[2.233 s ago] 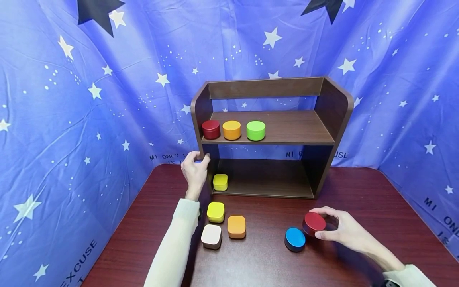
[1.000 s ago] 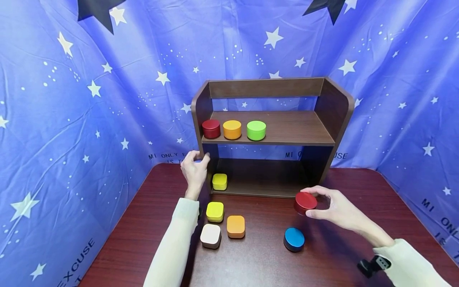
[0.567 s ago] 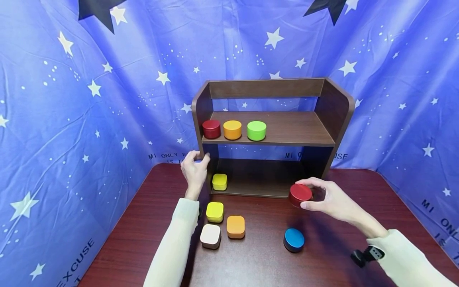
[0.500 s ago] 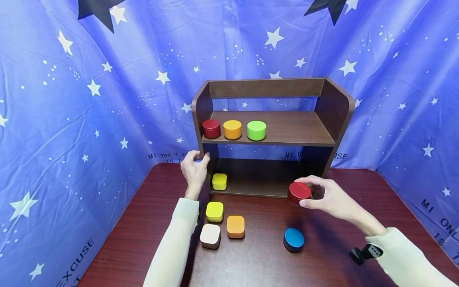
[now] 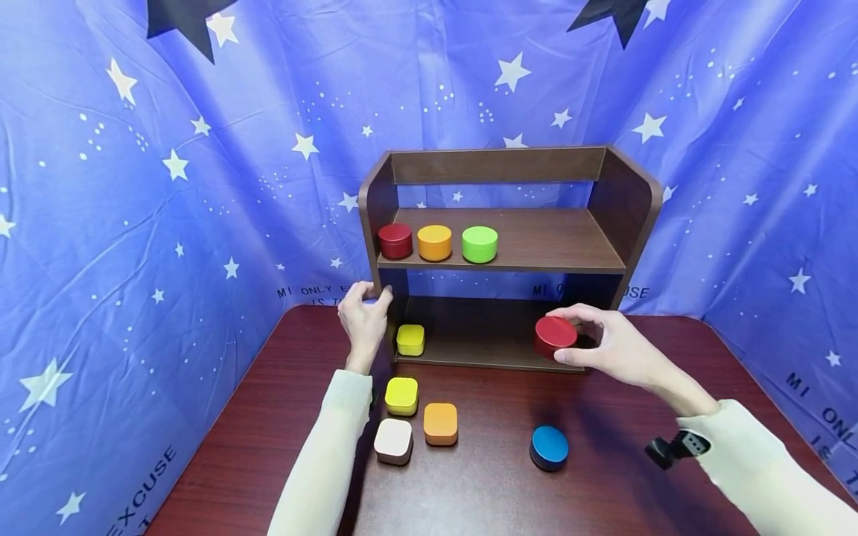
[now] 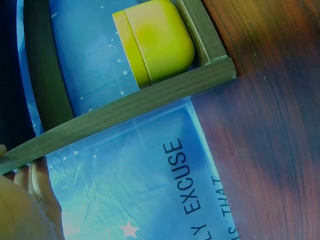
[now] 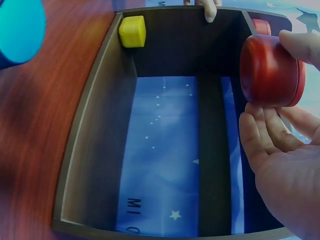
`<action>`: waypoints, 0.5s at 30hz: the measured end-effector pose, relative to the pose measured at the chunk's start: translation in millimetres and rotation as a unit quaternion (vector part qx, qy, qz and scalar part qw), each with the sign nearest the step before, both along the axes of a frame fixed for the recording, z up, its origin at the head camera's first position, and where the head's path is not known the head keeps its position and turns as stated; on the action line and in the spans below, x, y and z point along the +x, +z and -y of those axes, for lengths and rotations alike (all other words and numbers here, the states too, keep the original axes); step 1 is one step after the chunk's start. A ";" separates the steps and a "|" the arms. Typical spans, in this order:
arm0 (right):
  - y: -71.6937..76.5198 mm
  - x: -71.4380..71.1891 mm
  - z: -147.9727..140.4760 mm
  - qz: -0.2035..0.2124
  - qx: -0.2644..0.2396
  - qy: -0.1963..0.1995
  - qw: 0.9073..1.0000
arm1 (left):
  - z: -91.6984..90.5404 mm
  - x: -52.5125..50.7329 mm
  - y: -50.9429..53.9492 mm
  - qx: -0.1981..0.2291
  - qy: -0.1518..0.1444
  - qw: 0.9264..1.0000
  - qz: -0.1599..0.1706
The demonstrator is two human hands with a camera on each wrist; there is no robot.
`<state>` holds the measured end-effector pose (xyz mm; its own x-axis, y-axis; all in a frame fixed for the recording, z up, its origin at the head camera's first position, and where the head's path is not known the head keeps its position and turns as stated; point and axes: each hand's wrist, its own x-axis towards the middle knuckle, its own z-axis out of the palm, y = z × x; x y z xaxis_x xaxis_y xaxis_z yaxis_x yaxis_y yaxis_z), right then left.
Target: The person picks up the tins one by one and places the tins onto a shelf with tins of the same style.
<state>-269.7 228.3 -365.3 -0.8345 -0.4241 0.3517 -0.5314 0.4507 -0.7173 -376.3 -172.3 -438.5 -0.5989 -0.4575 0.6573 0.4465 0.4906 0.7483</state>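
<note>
My right hand (image 5: 620, 348) pinches a red round tin (image 5: 555, 336) between thumb and fingers, raised off the table in front of the lower shelf's right part. In the right wrist view the red tin (image 7: 270, 72) lies across the fingers, clear of the boards. My left hand (image 5: 363, 321) grips the left side panel of the dark wooden shelf rack (image 5: 543, 237), thumb inside, fingers outside. On the upper shelf stand a dark red tin (image 5: 395, 241), an orange tin (image 5: 434, 243) and a green tin (image 5: 479, 245). A yellow square tin (image 5: 410, 340) sits at the lower shelf's left end.
On the reddish table (image 5: 482, 491) before the rack are a yellow square tin (image 5: 401, 396), an orange square tin (image 5: 440, 424) and a pale square tin (image 5: 393, 441). A blue round tin (image 5: 549, 448) stands nearer the right arm. Starry blue cloth (image 5: 268, 186) hangs behind.
My right hand has lifted the red tin from beside the blue tin and carried it left and forward to the lower shelf's front. My left hand stays on the rack's side panel.
</note>
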 end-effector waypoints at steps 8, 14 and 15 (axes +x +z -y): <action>17.0 -3.5 2.3 0.026 0.018 -0.014 0.999 | 0.0 0.3 1.3 -0.003 0.002 1.000 0.001; 29.3 -9.5 5.0 0.006 0.020 -0.009 1.000 | -0.1 0.4 1.6 0.000 -0.001 1.000 0.002; 31.6 -10.5 5.3 0.006 0.020 -0.010 1.000 | 0.0 0.3 1.5 -0.001 -0.001 1.000 0.002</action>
<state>-280.2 223.0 -333.7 -0.8468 -0.4216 0.3243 -0.5136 0.4895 -0.7047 -376.0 -172.3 -437.0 -0.6025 -0.4559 0.6551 0.4438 0.4908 0.7498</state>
